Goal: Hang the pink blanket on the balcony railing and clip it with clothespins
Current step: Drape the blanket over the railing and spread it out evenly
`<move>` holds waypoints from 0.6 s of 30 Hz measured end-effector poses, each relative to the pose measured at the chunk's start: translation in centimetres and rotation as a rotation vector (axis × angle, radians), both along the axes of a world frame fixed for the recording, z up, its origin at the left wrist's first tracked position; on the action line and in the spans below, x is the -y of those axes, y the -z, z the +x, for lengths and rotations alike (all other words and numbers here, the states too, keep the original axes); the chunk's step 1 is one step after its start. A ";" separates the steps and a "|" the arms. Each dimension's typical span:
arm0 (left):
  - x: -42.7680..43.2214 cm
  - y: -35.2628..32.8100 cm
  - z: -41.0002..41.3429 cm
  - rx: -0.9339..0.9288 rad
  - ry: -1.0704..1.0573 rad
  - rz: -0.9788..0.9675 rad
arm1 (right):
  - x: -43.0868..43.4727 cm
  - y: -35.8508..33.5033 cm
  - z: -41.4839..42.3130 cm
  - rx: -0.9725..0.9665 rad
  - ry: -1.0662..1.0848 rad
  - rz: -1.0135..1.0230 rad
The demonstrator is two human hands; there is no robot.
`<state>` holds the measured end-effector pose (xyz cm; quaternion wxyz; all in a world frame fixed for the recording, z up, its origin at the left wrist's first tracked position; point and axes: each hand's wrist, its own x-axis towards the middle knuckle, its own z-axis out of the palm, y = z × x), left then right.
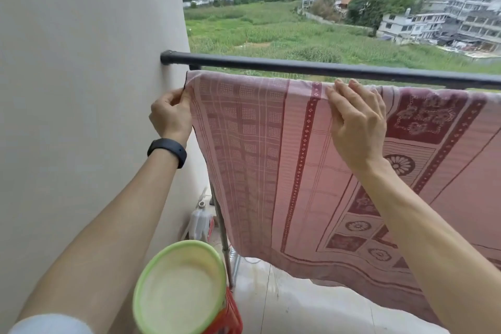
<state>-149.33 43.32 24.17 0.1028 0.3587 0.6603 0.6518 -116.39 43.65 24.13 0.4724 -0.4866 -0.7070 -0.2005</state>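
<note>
Blanket draped over the rail, both hands on its top edge.

The wall (81,89) fills nine o'clock; the blanket (271,171) hangs from the rail (298,66) down toward four. The right hand (357,127), fingers loosely curled, presses the fold; the left hand (170,114) pinches the corner against the wall. A green basin (179,287) sits at six, a bottle (199,222) behind it.

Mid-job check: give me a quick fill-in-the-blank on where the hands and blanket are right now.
1. The left hand pinches the pink blanket at its edge nearest the ____.
2. The right hand rests on the blanket just below the dark ____.
3. The wrist with the black band is the ____ one.
4. The basin near the floor has a ____ rim.

Missing words: wall; railing; left; green
</note>
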 end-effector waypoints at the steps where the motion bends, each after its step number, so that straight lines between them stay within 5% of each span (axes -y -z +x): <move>1: 0.4 0.5 -0.2 0.003 0.020 0.014 | 0.4 0.4 0.2 -0.018 -0.010 0.020; 9: 0.1 0.7 -2.2 0.130 0.298 -0.086 | 1.2 -1.4 -0.5 0.027 0.012 -0.041; 12: -0.7 -1.0 -1.2 0.199 0.412 -0.075 | -0.5 -3.5 -0.4 0.077 0.151 -0.211; 14: -1.2 -1.2 -0.8 0.119 0.397 -0.093 | -1.4 -2.8 0.0 0.137 0.220 -0.334; 18: -2.1 -0.3 -1.5 0.105 0.261 0.006 | -2.4 -0.9 0.4 0.115 0.192 -0.220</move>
